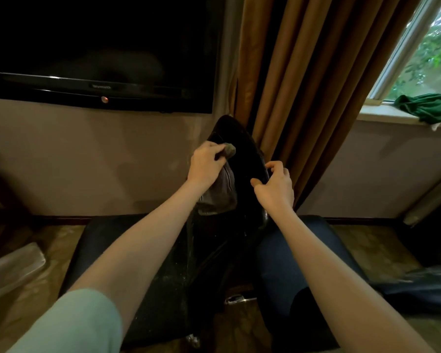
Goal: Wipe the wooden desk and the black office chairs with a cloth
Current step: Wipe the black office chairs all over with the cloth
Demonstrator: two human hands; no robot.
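A black office chair [242, 149] stands in front of me with its backrest edge-on toward the camera. My left hand [208, 164] grips a grey cloth [220, 194] and presses it against the left face of the backrest near the top; the cloth hangs down below the hand. My right hand [275, 186] holds the right edge of the backrest, fingers curled round it and thumb on the near side. The chair's seat [127, 250] spreads out dark below my left forearm. No wooden desk is in view.
A wall-mounted black TV [99, 59] hangs at upper left. Brown curtains [303, 85] fall right behind the chair. A green cloth [428, 108] lies on the windowsill at right. My knee in dark trousers [285, 263] is beside the chair. A dark bag [423, 286] lies on the floor, right.
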